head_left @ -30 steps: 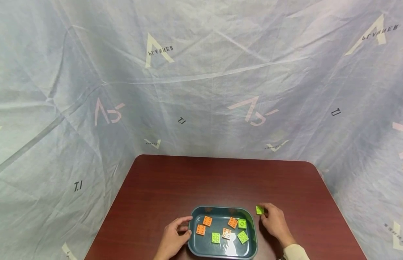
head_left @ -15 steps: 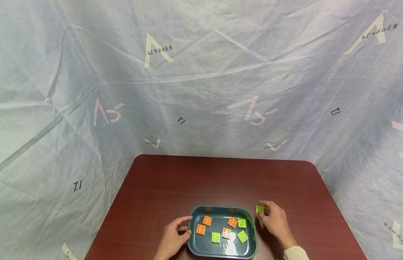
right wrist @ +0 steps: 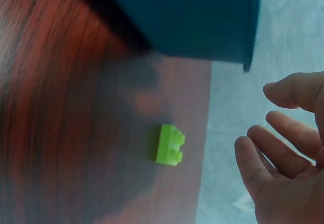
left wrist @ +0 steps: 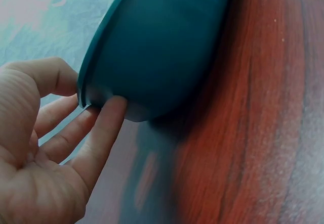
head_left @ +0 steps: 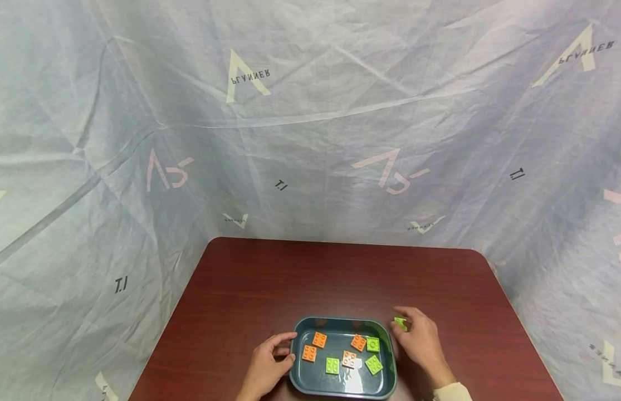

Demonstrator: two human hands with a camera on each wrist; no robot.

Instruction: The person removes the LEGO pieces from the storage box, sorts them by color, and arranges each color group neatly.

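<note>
A dark teal tray (head_left: 344, 389) stands near the front of the table. My left hand (head_left: 267, 363) rests its fingertips against the tray's left end; in the left wrist view the thumb meets the rim and one fingertip lies on the outer wall. My right hand (head_left: 421, 341) hovers beyond the tray's right end, over a light green toy building brick (right wrist: 169, 145). In the right wrist view its thumb and fingers (right wrist: 248, 158) are spread apart with nothing between them. That brick lies on the table, studs showing, partly covered by the hand in the head view.
Inside the tray lie several separate bricks, among them orange ones (head_left: 309, 353) and green ones (head_left: 332, 366); glare whitens another brick (head_left: 348, 359). The reddish-brown table (head_left: 290, 273) has grey printed cloth (head_left: 310, 139) hanging behind it and at both sides.
My right hand has shifted slightly forward and left, its fingers opening out around the green brick and covering more of it. The left hand and the tray stay put.
</note>
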